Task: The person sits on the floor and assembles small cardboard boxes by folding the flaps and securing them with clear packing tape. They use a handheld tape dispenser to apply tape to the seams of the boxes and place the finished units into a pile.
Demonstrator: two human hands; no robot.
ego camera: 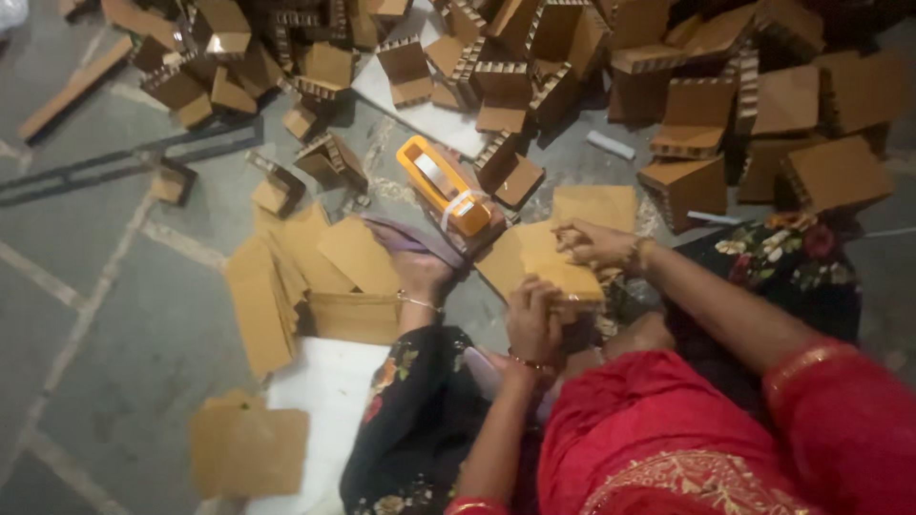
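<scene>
My left hand (532, 319) grips the near edge of a flat brown cardboard piece (534, 259) held over my lap. My right hand (592, 243) pinches the far right edge of the same piece. Both arms wear red sleeves and bangles. Just left of the piece, an orange tape dispenser (444, 186) rests by my foot (420, 275), which wears a purple sandal. A second flat cardboard sheet (596, 205) lies just beyond my right hand.
A large heap of folded corrugated cardboard boxes (668, 86) fills the back. Loose flat cardboard sheets (286, 277) lie at the left, and one more (248, 450) lies on a white sheet (329, 381) near me. The floor (114, 315) is grey stone tile.
</scene>
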